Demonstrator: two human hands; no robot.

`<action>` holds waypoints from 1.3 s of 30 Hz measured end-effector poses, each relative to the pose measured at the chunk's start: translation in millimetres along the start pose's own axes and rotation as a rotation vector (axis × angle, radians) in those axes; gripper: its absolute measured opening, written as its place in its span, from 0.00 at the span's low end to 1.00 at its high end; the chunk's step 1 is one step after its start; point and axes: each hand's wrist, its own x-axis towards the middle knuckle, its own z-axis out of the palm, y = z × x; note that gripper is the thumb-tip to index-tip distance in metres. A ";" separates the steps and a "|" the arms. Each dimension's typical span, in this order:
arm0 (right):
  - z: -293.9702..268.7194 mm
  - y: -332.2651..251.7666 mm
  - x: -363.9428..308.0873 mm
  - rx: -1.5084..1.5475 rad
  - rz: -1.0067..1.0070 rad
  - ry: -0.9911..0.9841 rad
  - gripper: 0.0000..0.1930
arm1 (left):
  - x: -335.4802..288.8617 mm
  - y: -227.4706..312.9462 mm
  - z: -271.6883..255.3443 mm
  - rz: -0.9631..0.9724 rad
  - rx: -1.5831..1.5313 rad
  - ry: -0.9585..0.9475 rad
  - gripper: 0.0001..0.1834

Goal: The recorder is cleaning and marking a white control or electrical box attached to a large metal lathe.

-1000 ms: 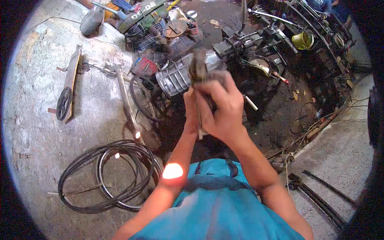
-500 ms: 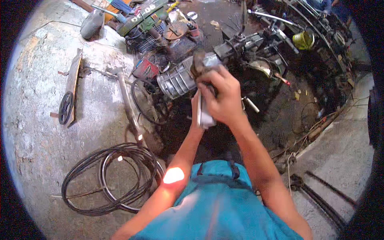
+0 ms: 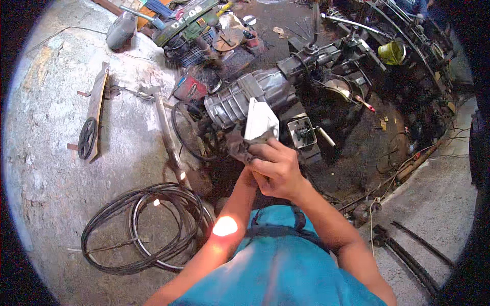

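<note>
A flat, pale metal part (image 3: pixel 261 121) stands up from between my hands, in front of a ribbed metal gearbox housing (image 3: pixel 252 92). My right hand (image 3: pixel 278 168) is closed on a dark, dirty rag (image 3: pixel 240 146), which lies against the lower end of the part. Behind it, my left hand (image 3: pixel 248 176) is mostly covered by the right hand and the rag. The part sits at the end of my left wrist, in that hand's grip, though its fingers do not show.
An open metal box with a pale handle (image 3: pixel 301 131) lies right of the gearbox. Coiled black hose (image 3: pixel 102 219) rests on the floor at left, near a board with a black pulley (image 3: pixel 88 137). Farther back are a red container (image 3: pixel 190 89), green machine (image 3: pixel 186 21) and yellow bucket (image 3: pixel 392 53).
My hands have come lower and nearer to me. The pale part has turned so its broad face shows above my right hand, and the open box has come into sight.
</note>
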 end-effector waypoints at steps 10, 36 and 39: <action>7.0 -22.4 55.5 0.042 0.008 0.331 0.07 | 1.9 12.3 -1.2 -0.161 -0.248 -0.121 0.25; -7.1 -7.6 40.3 0.058 0.003 0.272 0.08 | -6.4 -11.2 24.4 0.226 -0.439 0.064 0.20; -4.2 -0.8 35.8 0.042 0.029 0.255 0.09 | -8.9 -10.7 29.6 0.249 -0.512 0.053 0.20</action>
